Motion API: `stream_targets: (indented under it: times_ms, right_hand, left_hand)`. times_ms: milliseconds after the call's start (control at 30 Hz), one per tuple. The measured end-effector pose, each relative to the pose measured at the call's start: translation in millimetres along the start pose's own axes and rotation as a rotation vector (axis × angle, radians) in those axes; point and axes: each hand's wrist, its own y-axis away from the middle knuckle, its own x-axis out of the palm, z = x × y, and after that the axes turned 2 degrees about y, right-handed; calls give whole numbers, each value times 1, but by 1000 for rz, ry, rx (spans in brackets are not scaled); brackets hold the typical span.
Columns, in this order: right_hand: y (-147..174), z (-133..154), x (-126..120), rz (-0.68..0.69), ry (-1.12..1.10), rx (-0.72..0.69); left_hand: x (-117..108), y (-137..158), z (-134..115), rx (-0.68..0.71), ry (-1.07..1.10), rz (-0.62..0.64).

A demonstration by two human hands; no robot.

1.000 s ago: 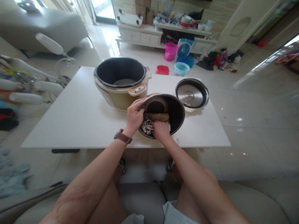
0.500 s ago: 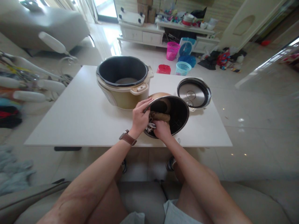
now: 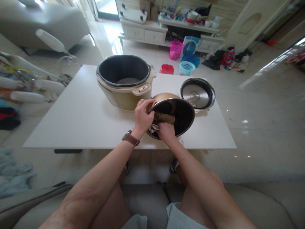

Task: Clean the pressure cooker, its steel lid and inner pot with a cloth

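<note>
A dark-lined inner pot with a golden outside is tilted toward me over the front of the white table. My left hand grips its left rim, thumb inside and fingers outside. Inside the pot, my right hand is closed on a brown patterned cloth, which lies against the inner wall. Part of the cloth bunches out below my left thumb. Behind and to the left stands the pressure cooker body, its top uncovered. The round lid lies with its metal underside up at the right.
Past the table, a pink basket, a light-blue basket and a red stool or bin stand on the floor. A low white cabinet runs along the wall. White lamp arms reach in at the left.
The inner pot has tipped and turned slightly, its opening shifting a little to the right. My right hand, with the cloth, has moved slightly right inside it. My left hand keeps its hold.
</note>
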Motion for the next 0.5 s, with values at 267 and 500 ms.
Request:
stream_targets:
  times_ms: [267, 500]
  right_hand:
    - [2, 3, 0, 30, 49, -11]
    - [3, -3, -3, 17, 59, -36]
  left_hand:
    - [-13, -3, 9, 126, -9, 124]
    - [-9, -3, 16, 52, 80, 142]
